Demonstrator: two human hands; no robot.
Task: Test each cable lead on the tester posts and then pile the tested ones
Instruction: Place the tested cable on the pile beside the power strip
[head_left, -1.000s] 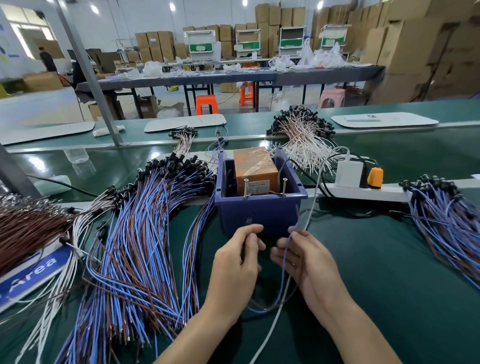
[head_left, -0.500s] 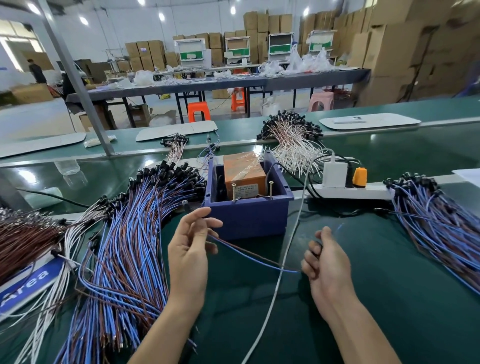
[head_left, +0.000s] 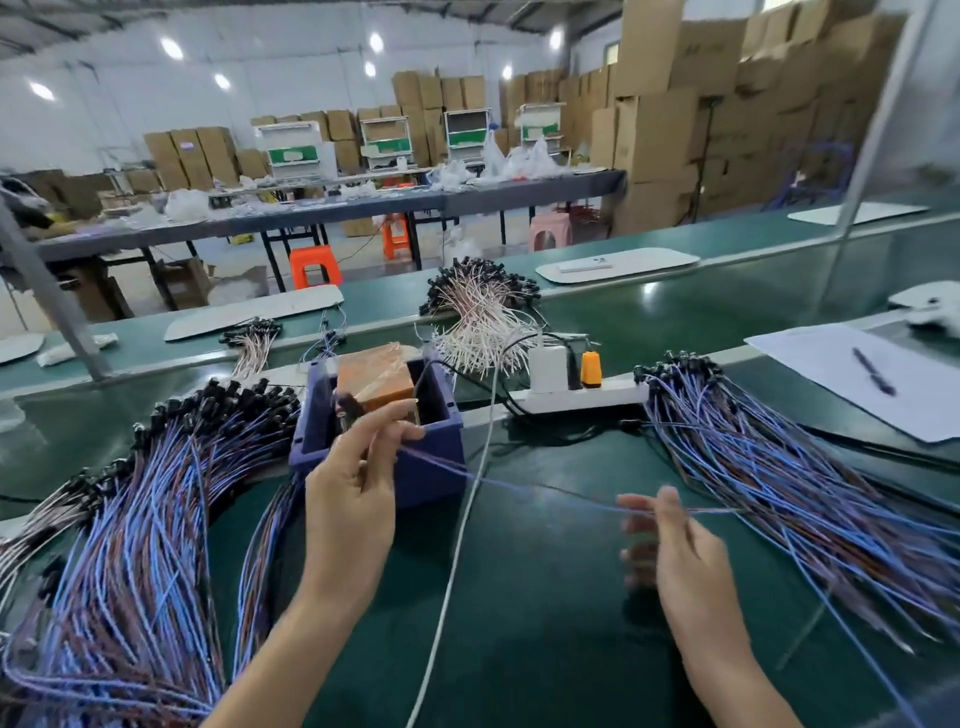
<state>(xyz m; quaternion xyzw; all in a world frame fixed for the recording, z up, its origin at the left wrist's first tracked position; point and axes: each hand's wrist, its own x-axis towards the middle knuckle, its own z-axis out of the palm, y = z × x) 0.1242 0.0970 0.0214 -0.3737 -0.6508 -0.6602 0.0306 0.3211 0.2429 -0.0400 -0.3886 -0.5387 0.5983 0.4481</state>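
Nearest, in front of the blue box (head_left: 434, 478), the left hand (head_left: 353, 493) pinches one cable lead (head_left: 545, 491) between thumb and fingertips close to its black end, right at the box's front rim. The right hand (head_left: 675, 551), right of the box and nearer, is motion-blurred, but its thumb and forefinger appear to pinch the same lead near its other end. The blue-and-brown lead hangs stretched between them above the green bench. Its free tail points at the pile right of the box (head_left: 779, 467).

Inside the box sits the tape-wrapped tester (head_left: 374, 374), with one post (head_left: 417, 410) showing at its front. The other post is hidden behind the left fingers, so I cannot tell whether the lead's end touches it. My reading is that this lead is either at its test or just off it, and bound for the right-hand pile.

Left of the box lies the larger pile (head_left: 156, 519), fanned out with its black ends away from the person. If that is the untested stock, as I judge, most of the work remains and the smaller right pile is what has been done.

A white cable (head_left: 467, 519) runs past the box's right side. Behind and right of the box are a power strip (head_left: 582, 397) and a bundle of white leads (head_left: 483, 322).
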